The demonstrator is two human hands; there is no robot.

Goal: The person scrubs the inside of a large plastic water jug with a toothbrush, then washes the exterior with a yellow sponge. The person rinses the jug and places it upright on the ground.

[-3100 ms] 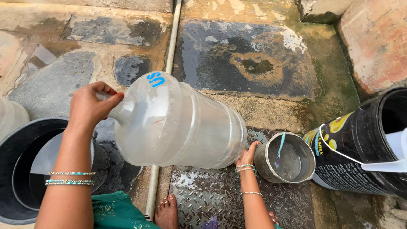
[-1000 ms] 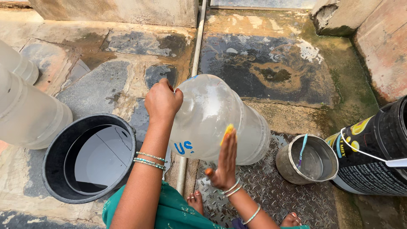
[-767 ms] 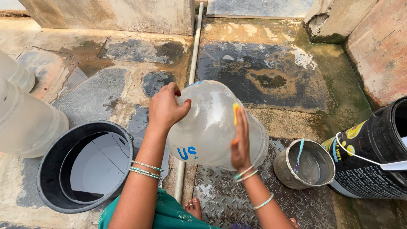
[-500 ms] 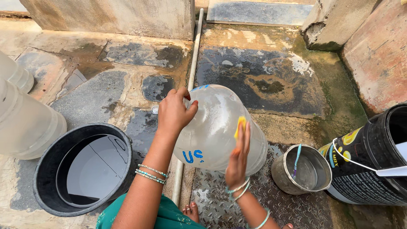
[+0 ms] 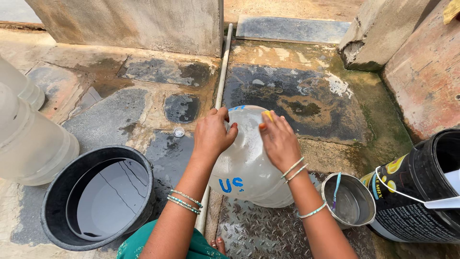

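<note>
Both forearms enter from the bottom edge and converge toward frame centre. Left hand: back of hand up, fingers curled downward in a grip, thumb spread toward the right; wrist slightly flexed. Right hand: back of hand up, fingers extended and held together, pointing up-left, palm pressed flat downward. The two hands sit near each other, not touching. Thin bangles ring both wrists, with one more band further up the right forearm.

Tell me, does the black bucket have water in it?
Yes. The black bucket stands upright and a flat, pale water surface shows inside it, well below the rim, so it is partly full.
</note>
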